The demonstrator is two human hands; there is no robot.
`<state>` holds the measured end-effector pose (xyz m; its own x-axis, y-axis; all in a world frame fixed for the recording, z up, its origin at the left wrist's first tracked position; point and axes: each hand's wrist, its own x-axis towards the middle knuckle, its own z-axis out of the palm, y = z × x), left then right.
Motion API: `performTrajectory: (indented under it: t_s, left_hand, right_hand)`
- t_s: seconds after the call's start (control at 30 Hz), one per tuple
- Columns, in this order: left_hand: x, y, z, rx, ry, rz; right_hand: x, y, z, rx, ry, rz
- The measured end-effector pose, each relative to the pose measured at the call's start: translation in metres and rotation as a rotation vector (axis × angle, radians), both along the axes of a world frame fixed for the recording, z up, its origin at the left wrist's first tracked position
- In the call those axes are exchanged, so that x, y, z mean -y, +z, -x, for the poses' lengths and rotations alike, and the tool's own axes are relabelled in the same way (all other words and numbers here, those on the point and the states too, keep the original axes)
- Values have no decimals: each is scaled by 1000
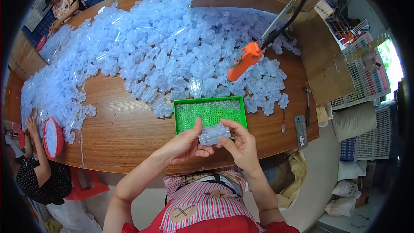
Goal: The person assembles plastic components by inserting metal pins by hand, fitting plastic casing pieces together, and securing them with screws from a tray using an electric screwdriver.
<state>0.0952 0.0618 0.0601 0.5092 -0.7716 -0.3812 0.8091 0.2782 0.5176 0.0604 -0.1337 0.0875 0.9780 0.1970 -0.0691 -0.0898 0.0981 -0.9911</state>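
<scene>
Pinching a clear plastic piece (214, 135) with its fingers by the green tray (244, 118), the right hand (242, 146) shares the hold with the left hand (185, 144), whose fingers curl around the other end. This piece seems underway; the big pile (155, 39) on the table (112, 103) is apparently left.

Premises: workshop, work done by hand.
Tabletop (110, 121): brown wood, heaped from nine to one o'clock with clear plastic parts (151, 47).
Overhead: orange tool (246, 61) on a coiled spring (290, 6), between one and two o'clock.
Crew: one worker (43, 177) at eight o'clock, another worker (68, 3) at ten.
Storage: plastic crates (361, 82) at three o'clock, sacks (351, 169) at four.
</scene>
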Motion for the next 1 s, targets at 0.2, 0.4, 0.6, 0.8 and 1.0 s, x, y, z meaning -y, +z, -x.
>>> performTrajectory:
  t_s: [0.2, 0.4, 0.6, 0.8, 1.0]
  left_hand:
    - [8, 21, 11, 1102, 214, -457]
    - [24, 19, 9, 1408, 320, -536]
    - [22, 14, 13, 1297, 308, -628]
    - [13, -10, 23, 1230, 302, -771]
    - [19, -45, 40, 1346, 276, -851]
  right_hand:
    - [13, -22, 8, -286, 28, -681]
    - [7, -59, 26, -492, 145, -1062]
    - [17, -33, -2, -114, -341, -211]
    - [42, 25, -72, 365, -371, 60]
    - [50, 18, -108, 188, 105, 134]
